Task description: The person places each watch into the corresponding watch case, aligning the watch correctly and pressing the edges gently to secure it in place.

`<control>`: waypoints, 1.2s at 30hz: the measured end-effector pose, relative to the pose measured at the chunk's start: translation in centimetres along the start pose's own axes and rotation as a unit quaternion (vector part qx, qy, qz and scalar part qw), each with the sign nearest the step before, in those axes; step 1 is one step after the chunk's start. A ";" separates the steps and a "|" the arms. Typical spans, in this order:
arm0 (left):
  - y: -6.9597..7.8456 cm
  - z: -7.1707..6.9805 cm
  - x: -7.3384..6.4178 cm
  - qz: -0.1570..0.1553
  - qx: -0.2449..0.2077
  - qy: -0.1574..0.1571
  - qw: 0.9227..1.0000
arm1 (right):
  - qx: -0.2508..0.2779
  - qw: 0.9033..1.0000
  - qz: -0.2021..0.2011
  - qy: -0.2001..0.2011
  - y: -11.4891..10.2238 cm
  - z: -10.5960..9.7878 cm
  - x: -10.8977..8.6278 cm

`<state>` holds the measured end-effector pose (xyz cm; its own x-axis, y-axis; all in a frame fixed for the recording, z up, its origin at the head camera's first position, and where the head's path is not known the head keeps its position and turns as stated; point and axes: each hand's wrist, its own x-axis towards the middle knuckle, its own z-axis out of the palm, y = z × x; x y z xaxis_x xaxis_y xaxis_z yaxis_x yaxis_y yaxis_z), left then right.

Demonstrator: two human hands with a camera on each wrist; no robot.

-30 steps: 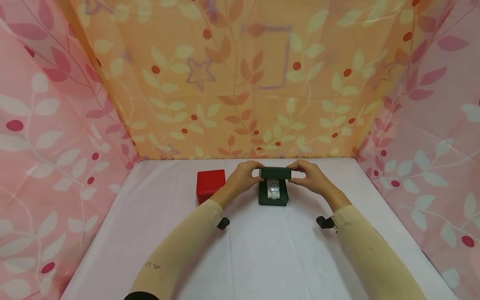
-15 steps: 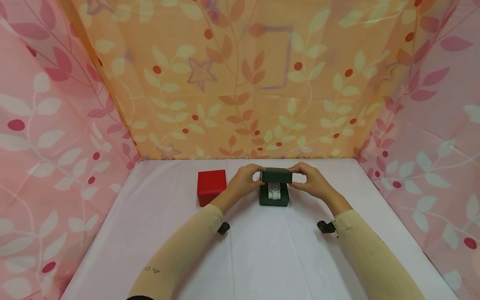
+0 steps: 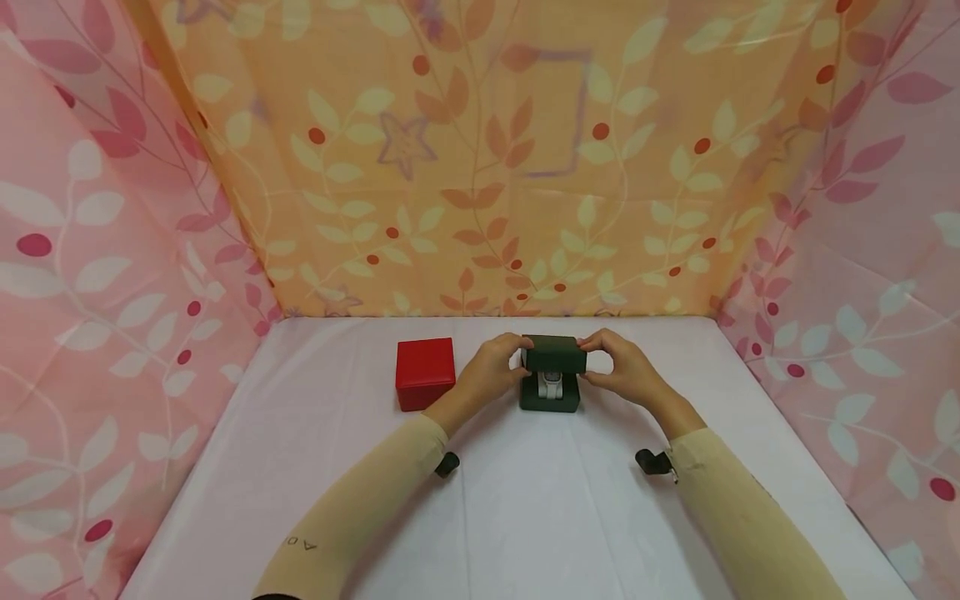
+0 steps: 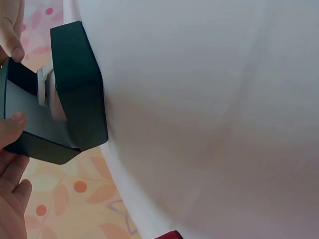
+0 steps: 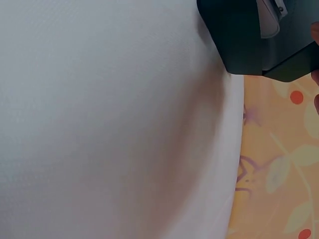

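A dark green watch box [image 3: 550, 403] stands on the white table with its lid [image 3: 555, 354] partly lowered over it. Inside sits a white wristwatch [image 3: 551, 386], its dial now mostly covered by the lid in the head view. My left hand [image 3: 492, 365] pinches the lid's left end between thumb and fingers. At the other end of the lid, my right hand [image 3: 625, 368] pinches it the same way. In the left wrist view the half-open box [image 4: 79, 84] shows its pale lining and the watch strap [image 4: 56, 102].
A closed red box [image 3: 425, 372] stands left of the green box, near my left forearm. White cloth covers the table [image 3: 517, 517]. Patterned orange fabric [image 3: 480, 167] hangs behind, with pink patterned fabric [image 3: 97, 275] at the sides.
Both hands have tilted the green lid forward and down, so less of the watch shows. The box base and the red box have stayed in place.
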<state>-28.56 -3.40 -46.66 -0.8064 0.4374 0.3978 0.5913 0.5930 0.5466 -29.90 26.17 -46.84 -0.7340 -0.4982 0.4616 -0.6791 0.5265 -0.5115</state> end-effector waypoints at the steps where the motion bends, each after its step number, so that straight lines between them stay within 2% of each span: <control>1: 0.1 0.1 -0.1 0.001 0.001 0.001 1.000 | -0.007 1.000 -0.004 0.002 0.0 0.1 -0.1; 13: 0.2 0.6 -0.8 -0.001 -0.019 0.007 1.000 | -0.047 0.999 -0.019 0.011 0.2 0.8 -0.8; 23: 0.0 0.7 -0.9 -0.010 -0.031 -0.008 0.999 | -0.039 0.999 -0.028 0.017 0.5 1.3 -1.2; 32: -0.2 0.8 -0.7 -0.080 -0.064 -0.027 0.994 | -0.025 0.999 -0.029 0.011 0.4 1.5 -1.4; 34: -0.1 0.8 -0.6 -0.106 -0.089 -0.024 0.990 | -0.023 0.999 -0.026 0.009 0.4 1.5 -1.6; 36: 0.1 0.9 -0.6 -0.144 -0.133 -0.017 0.980 | -0.018 1.000 -0.024 0.006 0.4 1.5 -1.7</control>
<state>-28.01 -2.97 -47.49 -0.9363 0.3035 0.1768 0.3143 0.4992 0.8075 -28.94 26.19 -48.96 -0.6999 -0.5155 0.4944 -0.7139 0.5268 -0.4613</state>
